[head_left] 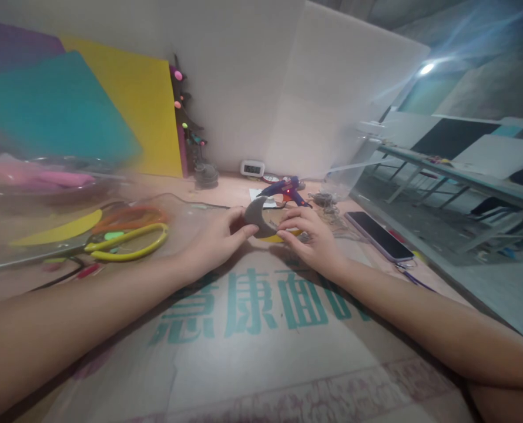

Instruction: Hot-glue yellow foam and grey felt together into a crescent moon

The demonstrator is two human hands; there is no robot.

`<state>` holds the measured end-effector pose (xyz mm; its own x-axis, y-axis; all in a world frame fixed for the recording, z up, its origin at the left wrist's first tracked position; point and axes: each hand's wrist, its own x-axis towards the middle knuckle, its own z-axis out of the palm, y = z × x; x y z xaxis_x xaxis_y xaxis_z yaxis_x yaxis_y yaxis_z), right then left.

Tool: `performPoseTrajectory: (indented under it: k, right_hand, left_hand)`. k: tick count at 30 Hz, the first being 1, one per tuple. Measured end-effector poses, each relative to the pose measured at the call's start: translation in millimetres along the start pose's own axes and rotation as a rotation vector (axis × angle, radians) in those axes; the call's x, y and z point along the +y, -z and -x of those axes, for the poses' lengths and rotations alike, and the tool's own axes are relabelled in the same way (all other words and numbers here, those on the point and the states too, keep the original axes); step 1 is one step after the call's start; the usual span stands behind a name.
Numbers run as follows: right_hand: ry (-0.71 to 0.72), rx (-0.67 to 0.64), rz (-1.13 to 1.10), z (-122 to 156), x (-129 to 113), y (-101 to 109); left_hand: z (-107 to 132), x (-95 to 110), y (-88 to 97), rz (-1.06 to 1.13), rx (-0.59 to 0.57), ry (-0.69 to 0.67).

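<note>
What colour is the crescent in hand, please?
Grey; the crescent shows best in the head view.

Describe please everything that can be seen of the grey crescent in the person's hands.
The grey crescent is a matte, plain piece, felt-like in look, with a curved inner edge facing right. It is held up, one tip pointing upward, in front of the blue glue gun. The left grip holds its outer side, thumb on the near face; the right grip is at its lower tip. A yellow edge shows just below; whether they are joined cannot be told.
</note>
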<state>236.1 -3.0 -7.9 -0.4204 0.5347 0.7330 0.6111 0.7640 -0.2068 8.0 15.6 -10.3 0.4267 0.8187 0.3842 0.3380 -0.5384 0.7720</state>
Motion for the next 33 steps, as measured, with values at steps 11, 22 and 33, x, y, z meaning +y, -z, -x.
performPoseTrajectory:
  k: [11, 22, 33]
  right_hand:
    - [0.026, 0.006, -0.003, -0.4, 0.3, 1.0]
    - [-0.058, -0.006, -0.101, -0.1, -3.6, 4.3]
    - [0.036, 0.137, -0.017, -1.7, -4.3, 5.4]
  left_hand:
    - [1.1, -0.8, -0.6, 0.051, -0.002, 0.002]
    - [0.0, -2.9, -1.7, 0.078, 0.011, 0.027]
    - [-4.7, -10.7, -1.4, 0.118, 0.062, 0.067]
